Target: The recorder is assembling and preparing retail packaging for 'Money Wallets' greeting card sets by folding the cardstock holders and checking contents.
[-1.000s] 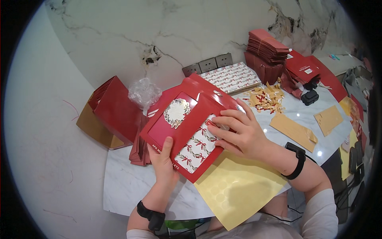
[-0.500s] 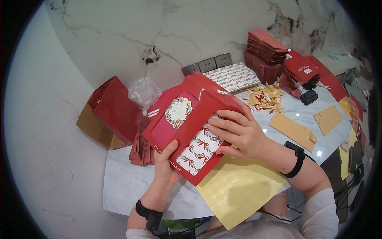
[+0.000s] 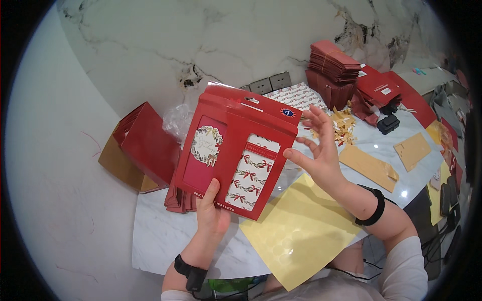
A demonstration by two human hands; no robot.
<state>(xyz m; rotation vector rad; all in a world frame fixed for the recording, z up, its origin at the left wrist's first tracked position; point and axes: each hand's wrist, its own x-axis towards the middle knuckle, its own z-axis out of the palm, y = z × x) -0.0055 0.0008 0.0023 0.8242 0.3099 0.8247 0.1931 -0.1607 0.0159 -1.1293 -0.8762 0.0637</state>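
My left hand [image 3: 212, 213] grips the lower edge of a flat red card box [image 3: 232, 128], thumb on its front. The box is tilted up above the table and has two windows. Behind one lies a pink card wallet [image 3: 197, 173] with a round wreath decoration [image 3: 207, 145]; the other shows a white wallet [image 3: 246, 178] patterned with garlands and red bows. At the box's right edge is my right hand [image 3: 319, 155], fingers spread apart and thumb tip at the edge; whether it touches cannot be made out. Below lies a yellow sheet of round clear stickers [image 3: 296, 236].
An open carton of red pieces [image 3: 150, 145] stands at the left, near crumpled clear plastic [image 3: 176, 120]. Banded red stacks [image 3: 334, 65], patterned wallets [image 3: 296, 95], paper scraps [image 3: 344, 125], a small black object [image 3: 388, 124] and brown card pieces [image 3: 369, 165] occupy the back and right.
The box has turned more upright, and its top flap now shows in full. My right hand has come off its front to the right edge, fingers spreading. My left hand keeps its hold.
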